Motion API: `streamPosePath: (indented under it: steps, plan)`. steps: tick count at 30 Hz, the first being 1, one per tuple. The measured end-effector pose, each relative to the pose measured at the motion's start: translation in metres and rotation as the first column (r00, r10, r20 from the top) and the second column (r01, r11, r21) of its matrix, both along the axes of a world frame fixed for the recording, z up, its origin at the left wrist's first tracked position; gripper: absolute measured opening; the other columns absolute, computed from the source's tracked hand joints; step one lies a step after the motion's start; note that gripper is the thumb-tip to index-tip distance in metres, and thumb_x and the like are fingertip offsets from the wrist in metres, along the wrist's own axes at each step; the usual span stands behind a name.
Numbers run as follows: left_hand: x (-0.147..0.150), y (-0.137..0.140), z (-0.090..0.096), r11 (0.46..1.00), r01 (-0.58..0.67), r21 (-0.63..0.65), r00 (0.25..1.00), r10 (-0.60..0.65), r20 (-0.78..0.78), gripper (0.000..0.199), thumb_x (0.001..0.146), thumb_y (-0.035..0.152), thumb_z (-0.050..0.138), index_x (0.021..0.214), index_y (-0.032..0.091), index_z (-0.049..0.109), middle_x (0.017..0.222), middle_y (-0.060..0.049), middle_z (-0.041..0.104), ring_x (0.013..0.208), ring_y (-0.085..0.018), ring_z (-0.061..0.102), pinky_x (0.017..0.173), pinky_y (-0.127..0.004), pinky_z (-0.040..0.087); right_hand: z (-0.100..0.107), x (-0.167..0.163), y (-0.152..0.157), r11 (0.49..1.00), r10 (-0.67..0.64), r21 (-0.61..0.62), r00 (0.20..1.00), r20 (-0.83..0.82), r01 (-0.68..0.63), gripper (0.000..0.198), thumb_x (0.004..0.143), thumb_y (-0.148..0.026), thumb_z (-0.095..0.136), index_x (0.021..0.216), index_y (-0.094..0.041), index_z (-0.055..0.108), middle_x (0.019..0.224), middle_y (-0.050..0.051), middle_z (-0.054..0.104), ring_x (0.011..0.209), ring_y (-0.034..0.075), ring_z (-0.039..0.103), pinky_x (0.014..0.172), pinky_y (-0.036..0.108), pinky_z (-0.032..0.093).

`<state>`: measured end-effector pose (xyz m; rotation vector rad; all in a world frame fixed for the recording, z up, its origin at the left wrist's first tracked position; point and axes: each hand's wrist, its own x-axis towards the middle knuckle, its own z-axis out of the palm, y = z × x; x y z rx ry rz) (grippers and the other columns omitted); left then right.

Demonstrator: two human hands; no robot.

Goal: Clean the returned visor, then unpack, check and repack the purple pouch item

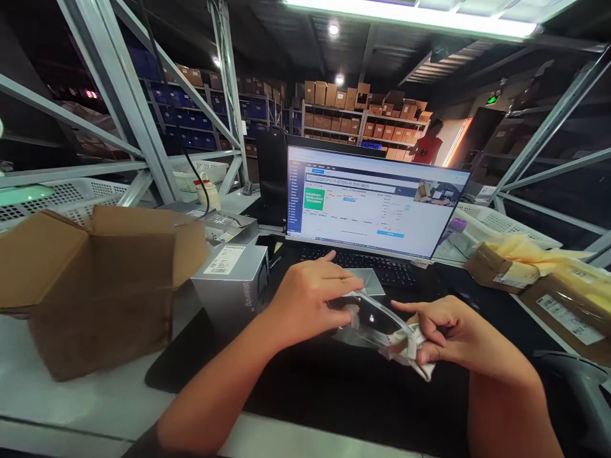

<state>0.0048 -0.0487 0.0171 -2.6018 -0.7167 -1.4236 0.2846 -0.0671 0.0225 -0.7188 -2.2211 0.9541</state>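
Note:
A clear plastic bag (363,337) is stretched between both hands above a black desk mat (344,388). My left hand (317,296) pinches its left end between thumb and fingers. My right hand (446,331) closes thumb and fingers on the bag's crumpled whitish end (408,343), with its index finger pointing out to the left. What the whitish part is made of is hard to make out. Behind the bag, a small pale flat piece (365,280) lies near the keyboard (391,270).
On the left stand an open cardboard box (105,305) and a grey printed box (231,280). A lit monitor (367,197) is ahead. To the right are packed cartons (568,312), a white basket (510,226) and a dark grey device (573,381). A person (428,146) stands far back.

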Motion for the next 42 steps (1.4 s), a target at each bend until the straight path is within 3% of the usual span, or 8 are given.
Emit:
streamPosePath:
  steps: [4,7,13,18,23,30,36,42]
  plan:
    - [0.005,-0.002,-0.004,0.998,-0.055,0.043,0.993,0.059,-0.098,0.022,0.076,0.012,0.070,0.096,0.021,0.071,0.098,0.002,0.077,0.085,-0.014,0.072,0.114,-0.049,0.045,-0.003,-0.009,-0.002,0.982,-0.186,0.016,0.982,0.029,0.186,0.053,0.083,-0.045,0.077,0.058,-0.021,0.037,0.059,0.000,0.062,0.066,0.019,0.066,0.077,0.032,0.052]
    - [0.015,-0.005,-0.010,0.983,-0.117,0.142,0.969,0.144,-0.199,0.014,0.082,0.015,0.067,0.096,0.018,0.069,0.093,-0.001,0.076,0.085,-0.016,0.071,0.115,-0.049,0.043,-0.012,-0.025,-0.004,0.937,-0.332,0.151,0.939,0.093,0.316,0.051,0.083,-0.041,0.077,0.058,-0.020,0.038,0.054,-0.003,0.054,0.053,0.012,0.051,0.051,0.023,0.036]
    - [0.039,-0.013,-0.022,0.932,-0.101,0.347,0.946,0.198,-0.257,0.017,0.094,0.008,0.052,0.097,0.013,0.067,0.099,-0.007,0.075,0.094,-0.017,0.070,0.119,-0.047,0.040,-0.027,-0.048,-0.010,0.800,-0.487,0.408,0.873,0.015,0.439,0.042,0.084,-0.025,0.070,0.058,-0.018,0.038,0.052,-0.007,0.041,0.050,0.008,0.033,0.048,0.022,0.023]
    - [0.041,-0.015,-0.022,0.931,-0.358,0.068,0.931,0.361,-0.042,0.059,0.084,0.007,0.064,0.140,0.015,0.049,0.138,-0.016,0.060,0.127,-0.031,0.057,0.108,-0.055,0.050,-0.023,-0.034,0.005,0.782,-0.591,0.087,0.779,-0.209,0.617,0.048,0.082,-0.040,0.075,0.060,-0.020,0.037,0.055,-0.006,0.040,0.053,0.009,0.034,0.049,0.022,0.027]
    - [0.050,-0.012,-0.034,0.927,-0.338,-0.163,0.941,0.329,-0.077,0.064,0.070,0.016,0.076,0.128,0.015,0.050,0.120,-0.013,0.065,0.109,-0.032,0.064,0.092,-0.049,0.060,-0.020,-0.040,0.017,0.831,-0.540,-0.135,0.725,-0.428,0.540,0.052,0.077,-0.043,0.078,0.059,-0.021,0.035,0.054,-0.007,0.036,0.052,0.009,0.031,0.049,0.021,0.028]
    - [0.064,-0.018,-0.049,0.913,-0.406,-0.040,0.913,0.407,0.012,0.053,0.069,0.022,0.077,0.113,0.016,0.049,0.107,-0.015,0.067,0.096,-0.034,0.068,0.077,-0.048,0.061,-0.025,-0.072,-0.006,0.812,-0.567,-0.116,0.728,-0.386,0.572,0.052,0.071,-0.036,0.079,0.052,-0.020,0.033,0.050,-0.006,0.035,0.051,0.008,0.029,0.047,0.021,0.025]
    - [0.065,-0.028,-0.038,0.993,-0.064,-0.100,0.992,0.074,0.100,0.036,0.072,0.014,0.066,0.106,0.021,0.056,0.099,-0.008,0.069,0.091,-0.025,0.068,0.080,-0.040,0.060,-0.006,-0.047,-0.010,0.841,-0.541,-0.279,0.739,-0.402,0.464,0.062,0.061,-0.037,0.088,0.053,-0.021,0.028,0.048,-0.008,0.031,0.048,0.005,0.023,0.043,0.019,0.020]
    - [0.070,-0.025,-0.047,0.986,0.129,-0.105,0.990,-0.122,0.069,0.051,0.072,0.002,0.060,0.119,0.021,0.055,0.129,-0.010,0.066,0.123,-0.025,0.062,0.107,-0.041,0.053,0.004,-0.025,0.019,0.787,-0.596,-0.562,0.555,-0.580,0.257,0.074,0.047,-0.038,0.096,0.058,-0.022,0.024,0.048,-0.009,0.036,0.043,0.005,0.031,0.041,0.017,0.024]
